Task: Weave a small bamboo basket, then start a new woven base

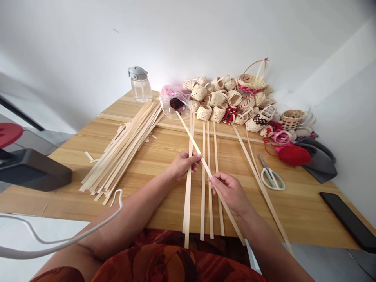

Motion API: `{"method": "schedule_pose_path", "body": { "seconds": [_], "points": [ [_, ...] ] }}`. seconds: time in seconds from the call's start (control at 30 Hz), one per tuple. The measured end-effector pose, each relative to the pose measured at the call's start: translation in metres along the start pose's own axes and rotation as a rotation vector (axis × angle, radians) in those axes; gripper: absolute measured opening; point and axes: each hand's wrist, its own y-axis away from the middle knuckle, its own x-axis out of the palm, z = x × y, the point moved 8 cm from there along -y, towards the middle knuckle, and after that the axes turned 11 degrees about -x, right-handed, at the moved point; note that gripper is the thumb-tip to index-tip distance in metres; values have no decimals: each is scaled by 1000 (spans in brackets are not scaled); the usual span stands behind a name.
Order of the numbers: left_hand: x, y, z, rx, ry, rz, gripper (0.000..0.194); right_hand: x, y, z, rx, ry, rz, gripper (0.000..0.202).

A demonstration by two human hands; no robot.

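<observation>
A pale flat strip (208,170) slants across the middle of the view, its far end near a plastic bag and its near end at the table's front edge. My left hand (183,164) pinches it around the middle. Nearer to me, my right hand (228,191) grips the same strip between thumb and fingers. Under and beside the hands, several loose strips (203,203) lie lengthwise on the wooden table (164,149). Two more long strips (264,192) lie to the right of my right hand.
A thick bundle of strips (123,152) lies left. Behind are a water bottle (141,88), a plastic bag (176,105) and many small woven baskets (219,98). Scissors (272,176), red yarn (295,154) and a black phone (348,219) are right. A white cable (88,235) crosses lower left.
</observation>
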Motion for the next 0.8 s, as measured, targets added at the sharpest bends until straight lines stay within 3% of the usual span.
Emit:
{"method": "schedule_pose_path", "body": {
  "seconds": [0.13, 0.47, 0.63, 0.8],
  "points": [
    [0, -1, 1, 11, 7, 6, 41, -4, 2, -3, 32, -24, -22, 29],
    [-3, -1, 3, -48, 37, -25, 53, -52, 6, -12, 96, -100, -289, 36],
    [-11, 9, -20, 173, 111, -126, 41, -60, 1, -12, 91, 26, -196, 35],
    [-3, 19, -30, 267, 86, -59, 42, -58, -18, -4, 63, 295, 22, 24]
  ]
}}
